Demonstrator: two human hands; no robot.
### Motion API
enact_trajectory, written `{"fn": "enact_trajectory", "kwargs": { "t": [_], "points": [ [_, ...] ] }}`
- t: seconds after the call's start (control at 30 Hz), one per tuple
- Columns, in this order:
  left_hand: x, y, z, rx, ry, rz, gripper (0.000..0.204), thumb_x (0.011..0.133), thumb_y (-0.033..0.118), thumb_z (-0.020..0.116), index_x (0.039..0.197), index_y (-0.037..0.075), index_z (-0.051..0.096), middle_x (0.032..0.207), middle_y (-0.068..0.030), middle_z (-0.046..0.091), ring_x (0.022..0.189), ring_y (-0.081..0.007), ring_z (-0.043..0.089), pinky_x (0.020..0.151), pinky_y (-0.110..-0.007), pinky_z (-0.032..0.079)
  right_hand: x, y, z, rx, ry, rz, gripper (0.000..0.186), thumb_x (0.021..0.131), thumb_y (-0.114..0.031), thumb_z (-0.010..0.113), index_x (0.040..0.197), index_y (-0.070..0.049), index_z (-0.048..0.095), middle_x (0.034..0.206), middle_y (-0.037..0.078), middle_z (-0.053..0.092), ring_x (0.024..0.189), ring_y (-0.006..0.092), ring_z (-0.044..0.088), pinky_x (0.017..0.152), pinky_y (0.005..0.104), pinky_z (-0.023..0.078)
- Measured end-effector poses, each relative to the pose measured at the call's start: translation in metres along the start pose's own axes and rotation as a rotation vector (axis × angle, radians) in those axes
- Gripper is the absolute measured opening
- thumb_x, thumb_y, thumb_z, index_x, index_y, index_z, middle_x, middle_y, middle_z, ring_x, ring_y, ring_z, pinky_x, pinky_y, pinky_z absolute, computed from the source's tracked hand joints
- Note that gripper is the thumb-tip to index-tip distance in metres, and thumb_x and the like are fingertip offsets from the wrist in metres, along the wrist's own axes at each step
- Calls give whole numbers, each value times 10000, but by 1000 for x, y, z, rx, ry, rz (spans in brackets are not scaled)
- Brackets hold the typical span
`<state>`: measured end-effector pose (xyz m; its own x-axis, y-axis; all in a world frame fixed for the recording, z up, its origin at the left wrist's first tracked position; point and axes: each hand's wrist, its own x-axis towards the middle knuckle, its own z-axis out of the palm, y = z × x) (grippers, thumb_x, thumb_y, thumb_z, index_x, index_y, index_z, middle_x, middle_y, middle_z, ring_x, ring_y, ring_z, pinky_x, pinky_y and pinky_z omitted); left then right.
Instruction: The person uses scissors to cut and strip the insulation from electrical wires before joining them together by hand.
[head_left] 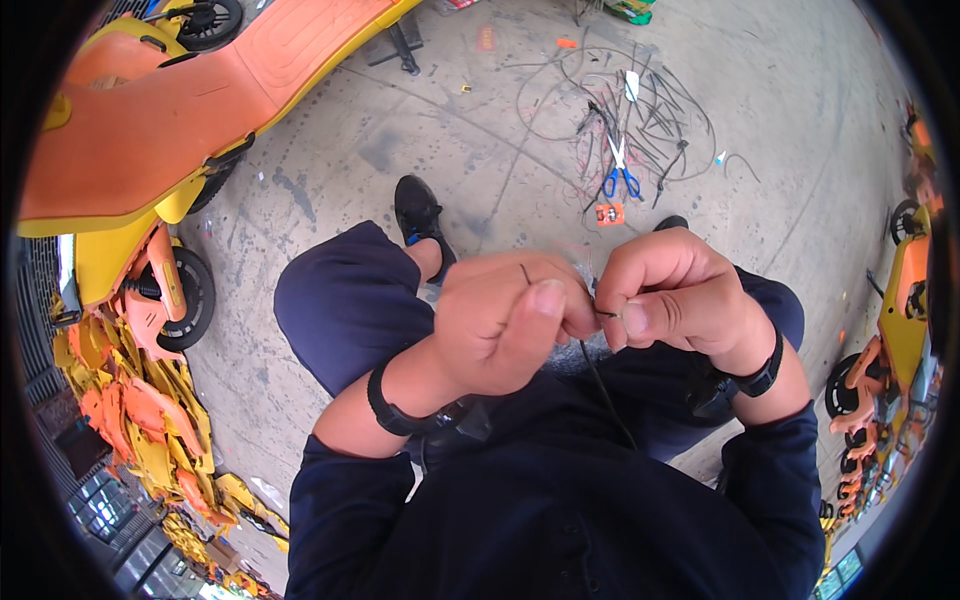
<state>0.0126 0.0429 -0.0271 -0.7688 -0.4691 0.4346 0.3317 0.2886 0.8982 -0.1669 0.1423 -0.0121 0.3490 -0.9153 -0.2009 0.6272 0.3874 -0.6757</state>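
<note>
My left hand (500,325) is closed, its thumb pressed against the curled fingers, and a thin black cable (603,388) runs through it. A short end of the cable sticks up beside the thumb. Close by on the right, my right hand (675,300) pinches a short dark cable end between thumb and forefinger. The fingertips hide whether that end belongs to the same cable. From between the hands the cable hangs down over my dark clothing. Both hands are held above my lap, almost touching.
Scissors with blue handles (621,182) lie open on the concrete floor among a tangle of dark wires (665,120). An orange card (609,214) lies nearer. An orange-and-yellow vehicle (190,110) stands at left, above a pile of yellow and orange panels (140,400). More vehicles (905,275) line the right.
</note>
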Motion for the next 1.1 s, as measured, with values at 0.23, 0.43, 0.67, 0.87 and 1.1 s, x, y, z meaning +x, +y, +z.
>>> {"fn": "enact_trajectory", "kwargs": {
  "t": [0.23, 0.43, 0.67, 0.87, 1.1],
  "points": [
    [0, -6, -3, -105, 33, 5, 207, 933, 69, 465, 808, -32, 595, 748, -122, 606, 597, -159, 564, 547, -254, 456, 0, 1, 2, -21, -3, -61, 99, 902, -62, 583, 959, 4, 629, 860, 38, 643, 677, 48, 486, 576, 187, 366],
    [-1, 0, 2, -93, 119, -194, 160, 925, 105, 538, 998, -26, 593, 939, -131, 614, 704, -154, 574, 620, -259, 460, -1, -3, 4, -349, 108, -179, 83, 899, -55, 584, 913, 17, 625, 841, 48, 651, 726, 77, 542, 632, 216, 431],
    [5, -11, -8, 177, -43, -38, 141, 871, 59, 628, 999, 2, 640, 880, -88, 630, 669, -124, 568, 592, -235, 453, -3, -3, 2, -576, 200, -278, 40, 870, 0, 601, 880, 23, 632, 786, 31, 634, 647, 51, 513, 573, 195, 402],
    [7, 3, -12, 379, -13, -98, 117, 815, 39, 680, 927, 17, 653, 847, -83, 618, 664, -141, 546, 577, -235, 436, -1, -10, 5, -536, 307, -150, 81, 898, -45, 585, 883, 10, 643, 729, 16, 610, 599, 37, 515, 527, 188, 395],
    [7, 1, -11, 548, 42, 70, 212, 682, 6, 719, 879, 67, 668, 791, -58, 604, 615, -207, 584, 519, -271, 452, 1, -13, -2, -167, 195, 89, 146, 932, -103, 553, 934, -1, 658, 675, 31, 628, 561, 47, 541, 506, 183, 423]
  ]
}}
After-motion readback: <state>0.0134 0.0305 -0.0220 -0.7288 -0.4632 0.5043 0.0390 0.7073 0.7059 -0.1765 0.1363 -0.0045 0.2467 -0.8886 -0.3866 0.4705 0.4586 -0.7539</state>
